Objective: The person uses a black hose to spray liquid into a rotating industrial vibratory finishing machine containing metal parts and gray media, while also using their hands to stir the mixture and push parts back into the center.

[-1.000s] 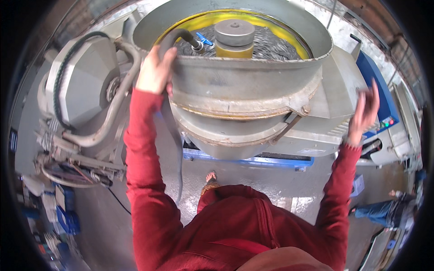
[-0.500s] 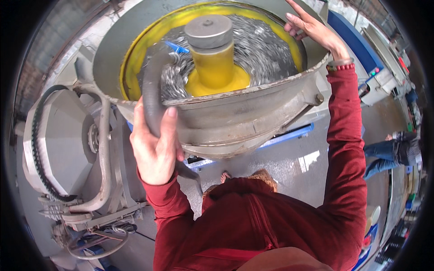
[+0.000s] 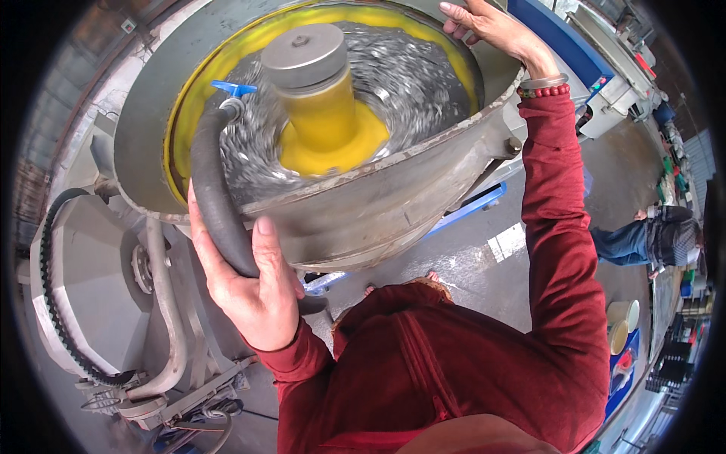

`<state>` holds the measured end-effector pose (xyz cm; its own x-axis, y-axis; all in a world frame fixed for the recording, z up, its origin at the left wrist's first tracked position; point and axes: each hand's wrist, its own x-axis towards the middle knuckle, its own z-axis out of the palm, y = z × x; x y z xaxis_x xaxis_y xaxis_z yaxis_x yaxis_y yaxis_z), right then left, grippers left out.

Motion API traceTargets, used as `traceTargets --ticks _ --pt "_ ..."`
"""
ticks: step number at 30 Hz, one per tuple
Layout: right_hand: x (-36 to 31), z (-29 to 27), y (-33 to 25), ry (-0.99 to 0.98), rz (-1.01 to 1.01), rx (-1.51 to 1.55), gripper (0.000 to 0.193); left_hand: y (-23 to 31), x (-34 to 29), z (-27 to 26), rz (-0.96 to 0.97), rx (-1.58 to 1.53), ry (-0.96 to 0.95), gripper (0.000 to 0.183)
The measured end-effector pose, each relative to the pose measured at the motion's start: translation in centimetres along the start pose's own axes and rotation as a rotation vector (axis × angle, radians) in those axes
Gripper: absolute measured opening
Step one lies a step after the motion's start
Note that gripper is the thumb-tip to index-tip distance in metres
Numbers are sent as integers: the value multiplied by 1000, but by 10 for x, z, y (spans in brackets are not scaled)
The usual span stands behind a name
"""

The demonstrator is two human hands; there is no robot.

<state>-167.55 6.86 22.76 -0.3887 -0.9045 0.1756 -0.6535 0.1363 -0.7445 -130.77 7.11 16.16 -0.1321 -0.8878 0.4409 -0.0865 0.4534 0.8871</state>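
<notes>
My left hand [image 3: 253, 291] is wrapped round a thick black hose [image 3: 210, 178] at the near left of a big round metal tub [image 3: 393, 189]. A metal fitting with a blue valve handle [image 3: 233, 88] tops the hose, above the tub's inside. Small shiny metal pieces [image 3: 401, 79], blurred by motion, fill the yellow-lined ring round a yellow centre post [image 3: 321, 113] with a grey metal cap [image 3: 304, 54]. At the tub's far right rim, my right hand [image 3: 495, 30] has its fingers stretched out and holds nothing; whether it touches the tub is unclear.
Left of the tub stands a grey many-sided drum [image 3: 91, 280] with a black toothed belt [image 3: 49, 287] and a bent pipe frame [image 3: 168, 318]. A blue machine panel [image 3: 560, 41] is at the far right. Another person [image 3: 643, 238] is on the right, beyond some pale buckets [image 3: 620, 321].
The tub and its surroundings have shifted left in view and tilted. My left hand and the hose have moved left, with the hose end now sharper. My right hand stays by the far right rim.
</notes>
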Motion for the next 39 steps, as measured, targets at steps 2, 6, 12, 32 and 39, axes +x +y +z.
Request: traceTargets --ticks 2,6,12,32,39 --pt "-2 2 -6 22 -2 -153 70 -5 0 -3 8 -3 9 56" --pt "4 0 4 10 -24 -58 71 -12 2 -5 102 73 -10 55" --pt "1 1 0 22 -11 -21 73 -7 1 -4 34 -36 -13 55" --pt "-3 4 -5 72 -62 -160 73 -5 1 -13 40 0 -67 56" --pt "-3 12 -14 106 -63 -190 73 -13 9 -21 122 148 -109 57"
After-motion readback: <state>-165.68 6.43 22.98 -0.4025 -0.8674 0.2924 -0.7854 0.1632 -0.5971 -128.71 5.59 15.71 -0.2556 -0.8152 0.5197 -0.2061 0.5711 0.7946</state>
